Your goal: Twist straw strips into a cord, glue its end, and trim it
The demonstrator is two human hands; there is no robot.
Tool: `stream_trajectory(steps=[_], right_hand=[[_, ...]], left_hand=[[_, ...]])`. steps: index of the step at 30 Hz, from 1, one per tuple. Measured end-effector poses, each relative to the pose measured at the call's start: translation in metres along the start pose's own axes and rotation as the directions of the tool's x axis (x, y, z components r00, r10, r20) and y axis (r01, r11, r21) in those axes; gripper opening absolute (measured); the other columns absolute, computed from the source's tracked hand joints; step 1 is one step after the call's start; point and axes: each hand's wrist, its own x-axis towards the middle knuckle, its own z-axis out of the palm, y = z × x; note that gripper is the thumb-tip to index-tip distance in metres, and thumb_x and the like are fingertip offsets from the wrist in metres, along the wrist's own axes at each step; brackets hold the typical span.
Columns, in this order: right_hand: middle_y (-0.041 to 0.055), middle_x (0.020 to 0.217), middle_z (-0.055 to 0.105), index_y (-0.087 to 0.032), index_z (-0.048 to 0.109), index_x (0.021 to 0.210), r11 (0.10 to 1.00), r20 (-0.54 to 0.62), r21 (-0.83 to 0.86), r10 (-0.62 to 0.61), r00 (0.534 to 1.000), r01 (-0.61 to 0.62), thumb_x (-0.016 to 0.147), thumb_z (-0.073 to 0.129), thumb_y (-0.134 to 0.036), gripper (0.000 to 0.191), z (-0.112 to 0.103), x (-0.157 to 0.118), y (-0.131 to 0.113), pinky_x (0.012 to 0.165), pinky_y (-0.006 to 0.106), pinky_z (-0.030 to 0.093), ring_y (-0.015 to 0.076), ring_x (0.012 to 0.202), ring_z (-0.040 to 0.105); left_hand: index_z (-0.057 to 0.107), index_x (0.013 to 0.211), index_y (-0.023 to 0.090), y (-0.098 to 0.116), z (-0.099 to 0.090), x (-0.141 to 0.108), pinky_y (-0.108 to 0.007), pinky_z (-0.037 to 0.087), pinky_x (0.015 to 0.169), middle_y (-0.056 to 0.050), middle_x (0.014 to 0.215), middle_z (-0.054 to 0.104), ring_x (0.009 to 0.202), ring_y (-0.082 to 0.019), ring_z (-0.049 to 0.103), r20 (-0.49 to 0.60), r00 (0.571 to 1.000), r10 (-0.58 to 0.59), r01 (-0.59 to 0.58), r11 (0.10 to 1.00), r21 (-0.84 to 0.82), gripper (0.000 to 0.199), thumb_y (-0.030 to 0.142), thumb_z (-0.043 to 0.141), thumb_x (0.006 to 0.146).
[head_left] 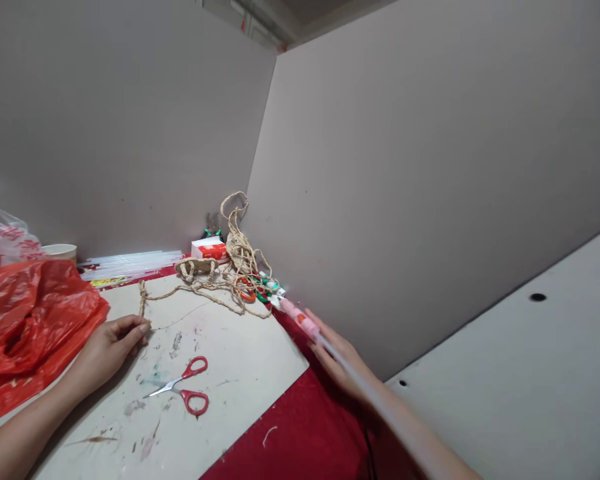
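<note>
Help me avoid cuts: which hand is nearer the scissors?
Left: the left hand is left of the scissors, close by; the right hand is farther, to their right.

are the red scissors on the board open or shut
Open: the scissors' red finger loops stand apart and the two blades cross at the pivot, their tips spread on the board.

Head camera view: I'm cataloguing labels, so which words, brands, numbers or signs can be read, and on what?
No text is readable.
Whitish plastic bag: reddish print, too blurred to read.
Red-and-white box: pale marks, too small to read.
Pink tool: an orange-red mark, too blurred to make out.
</note>
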Motion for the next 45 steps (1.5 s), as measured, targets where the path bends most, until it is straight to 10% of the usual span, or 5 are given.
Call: stream_trajectory(steps=[17,29,39,42,45], right_hand=[[0.0134,0.13,0.056,-0.025,0.06,0.123,0.879,0.406,-0.443,0.02,0.914,0.178,0.076,0.056,-0.023,0.047,-0.031,0.024,-0.016,0.095,0.045,0.043,0.0312,0.115,0.054],[0.0098,0.089,0.068,-0.014,0.055,0.117,0.606,0.532,-0.287,-0.543,0.65,0.742,0.089,0.045,-0.014,0.03,0.162,0.123,-0.162,0.085,0.042,0.036,0.0219,0.082,0.059],[0.0076,0.071,0.066,-0.013,0.062,0.076,0.323,0.719,-0.293,-0.546,0.43,0.9,0.083,0.045,-0.006,0.02,0.186,0.145,-0.153,0.093,0.042,0.025,0.0177,0.066,0.054],[0.0081,0.072,0.065,-0.013,0.061,0.076,0.387,0.711,-0.268,-0.538,0.452,0.882,0.081,0.046,-0.009,0.017,0.182,0.146,-0.153,0.086,0.04,0.029,0.0176,0.065,0.053],[0.005,0.068,0.062,-0.016,0.059,0.07,0.702,0.639,-0.198,-0.436,0.634,0.684,0.079,0.048,-0.012,0.015,0.183,0.144,-0.152,0.075,0.035,0.032,0.0162,0.063,0.051]], left_hand=[[0.061,0.078,0.015,-0.011,0.002,0.002,-0.02,0.032,0.047,0.001,0.058,0.056,0.048,-0.009,0.041,0.037,0.999,-0.023,0.027,0.993,-0.118,0.031,0.045,0.057,0.078],[0.058,0.07,0.016,-0.013,0.003,0.0,-0.021,0.032,0.047,0.003,0.056,0.054,0.047,-0.008,0.042,0.111,0.994,0.005,0.021,0.973,-0.23,0.029,0.044,0.057,0.078],[0.056,0.067,0.016,-0.012,0.003,0.0,-0.021,0.035,0.048,0.002,0.055,0.054,0.047,-0.008,0.044,0.137,0.99,-0.042,0.08,0.954,-0.288,0.024,0.038,0.059,0.075],[0.059,0.07,0.015,-0.011,0.002,0.0,-0.022,0.037,0.05,0.0,0.061,0.057,0.05,-0.009,0.047,0.17,0.985,-0.021,0.07,0.954,-0.29,0.023,0.037,0.059,0.076],[0.062,0.074,0.014,-0.009,0.002,-0.001,-0.022,0.038,0.051,-0.001,0.065,0.059,0.052,-0.009,0.048,0.165,0.986,-0.006,0.049,0.964,-0.26,0.022,0.035,0.057,0.077]])
